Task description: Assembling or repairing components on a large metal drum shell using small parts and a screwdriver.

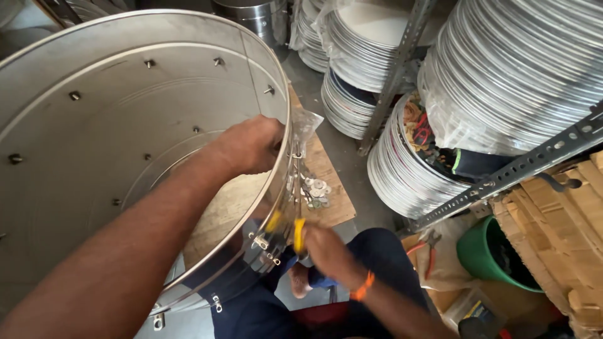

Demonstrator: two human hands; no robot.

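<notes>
left hand point(251, 145) is reaching inside the big steel drum point(94, 125) lying on its side, fingers curled against the rim wall, while the right hand point(326, 251) outside has fingers clamped on a yellow-handled tool point(299, 233) at the rim bolts point(264, 242).

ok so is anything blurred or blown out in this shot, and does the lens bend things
Head view: the right hand with its yellow-handled tool is smeared by motion, while the left hand inside the steel drum is fairly sharp; glare whitens the stacked metal discs at upper right; the wide lens bows the drum's rim and the slotted rack bars.
</notes>
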